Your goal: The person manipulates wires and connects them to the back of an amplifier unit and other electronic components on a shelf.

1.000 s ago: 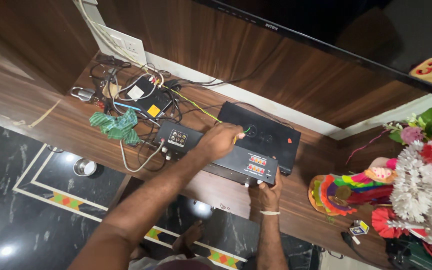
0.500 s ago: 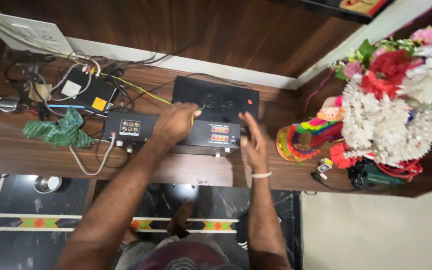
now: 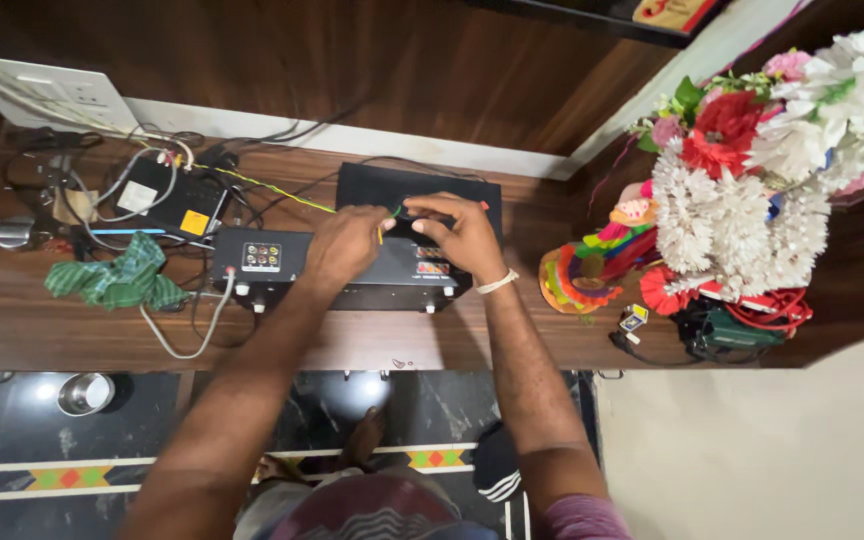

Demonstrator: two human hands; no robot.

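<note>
Both hands meet over the black box (image 3: 352, 270) at the middle of the shelf (image 3: 72, 330), near its front edge. The left hand (image 3: 344, 246) pinches a thin yellow-green wire (image 3: 272, 190); the right hand (image 3: 457, 235) is curled, fingertips at the wire's end. The wire looks not yet fixed. The box is flat, its rear panel of sockets facing up.

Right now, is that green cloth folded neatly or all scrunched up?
Scrunched up. The green checked cloth lies in a rumpled heap on the wooden shelf, creases running every way, left of the black electronics box.
</note>
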